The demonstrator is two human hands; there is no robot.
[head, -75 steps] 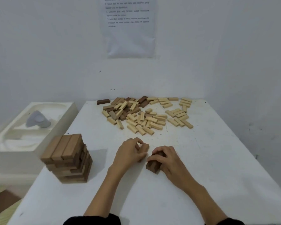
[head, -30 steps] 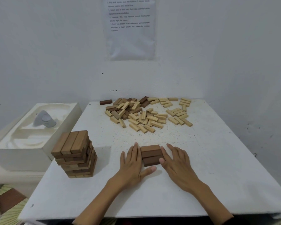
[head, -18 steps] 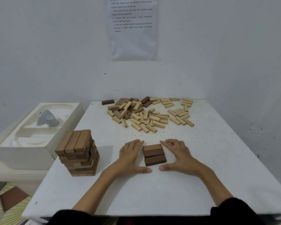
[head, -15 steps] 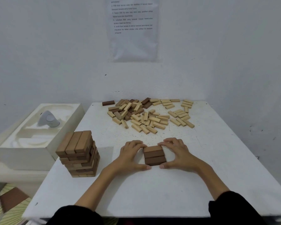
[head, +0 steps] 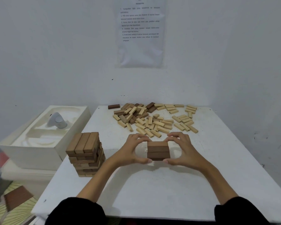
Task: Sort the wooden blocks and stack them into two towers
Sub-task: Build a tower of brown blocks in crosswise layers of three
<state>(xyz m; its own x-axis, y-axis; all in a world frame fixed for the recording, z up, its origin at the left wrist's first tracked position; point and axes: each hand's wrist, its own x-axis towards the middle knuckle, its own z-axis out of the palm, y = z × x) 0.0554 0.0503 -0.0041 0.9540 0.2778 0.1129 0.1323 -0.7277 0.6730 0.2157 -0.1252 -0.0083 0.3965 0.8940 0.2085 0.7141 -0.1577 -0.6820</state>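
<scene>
Three dark brown blocks lie side by side as one flat group in the middle of the white table. My left hand pinches the group's left end, thumb at the front corner and fingers curled over the back. My right hand grips the right end the same way. A tower of mid-brown blocks stands several layers high at the left, apart from both hands. A loose pile of light and dark blocks is spread across the far side of the table.
One dark block lies alone at the far left corner. A white foam box holding a grey object stands left of the table. White walls close the back and right; a printed sheet hangs behind.
My hands lay flat beside the three dark blocks; now their fingers and thumbs have curled round the group's two ends. The tower and the pile have not moved.
</scene>
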